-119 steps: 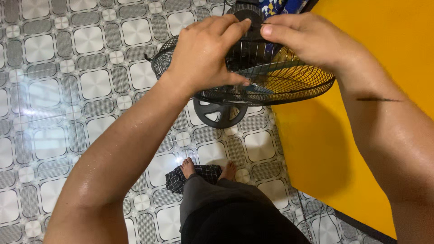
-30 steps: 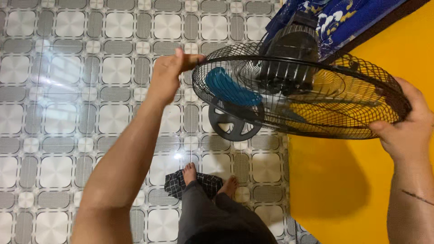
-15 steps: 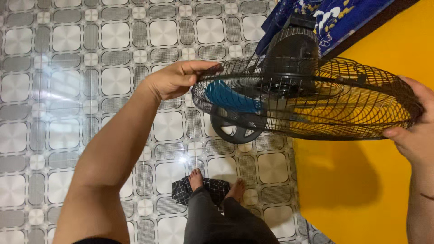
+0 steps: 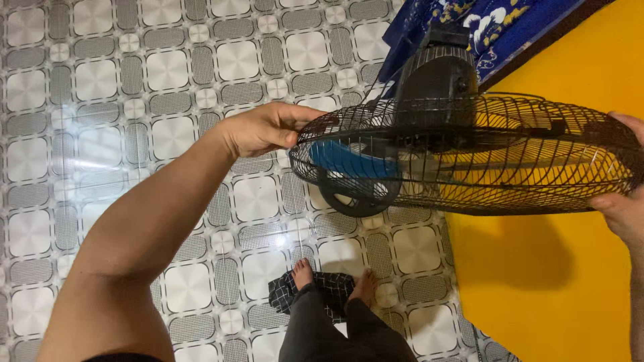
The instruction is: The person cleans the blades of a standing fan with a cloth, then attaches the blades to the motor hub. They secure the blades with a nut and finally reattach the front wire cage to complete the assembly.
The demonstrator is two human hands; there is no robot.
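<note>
Left hand [image 4: 265, 129] and right hand [image 4: 624, 194], fingers closed on opposite rims of the black wire fan guard [image 4: 469, 151], hold it level around the blue blade [image 4: 352, 161], above the tiled floor [image 4: 100, 100].

I see no packages, no labels, no signs, no screens anywhere in my view, nothing printed or boxed on the floor, by the wall, or near the hands
</note>
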